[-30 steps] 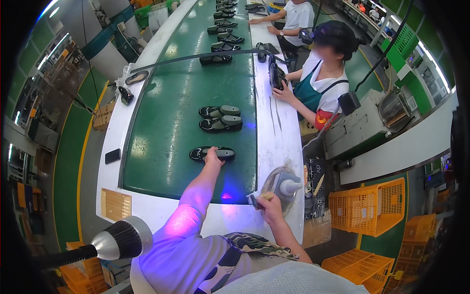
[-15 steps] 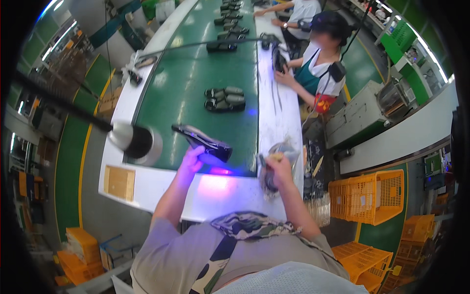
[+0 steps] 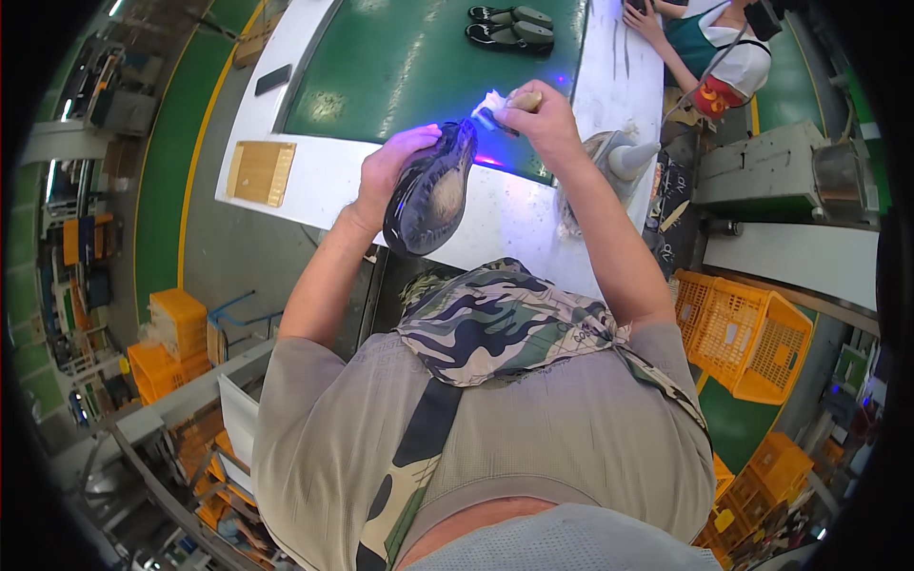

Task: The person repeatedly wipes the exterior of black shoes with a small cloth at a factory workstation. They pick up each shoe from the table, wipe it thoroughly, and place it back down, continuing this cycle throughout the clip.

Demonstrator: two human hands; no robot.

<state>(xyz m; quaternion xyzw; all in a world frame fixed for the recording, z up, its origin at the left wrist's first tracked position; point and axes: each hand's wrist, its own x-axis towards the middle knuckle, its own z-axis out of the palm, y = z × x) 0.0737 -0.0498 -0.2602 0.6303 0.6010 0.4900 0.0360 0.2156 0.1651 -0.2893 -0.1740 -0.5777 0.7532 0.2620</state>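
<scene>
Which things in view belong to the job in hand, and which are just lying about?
In use:
black shoe, in the left hand
wooden-handled tool, in the right hand
probably the nozzled container

Apparently just lying about:
dark phone-like slab
tan panel
orange crates

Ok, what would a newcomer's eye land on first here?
The dark shoe, sole showing, in the left hand at the white tabletop's near edge. Just beyond its tip, the right hand holds a light-handled tool, its end lit blue. Then orange crates, at right.
</scene>
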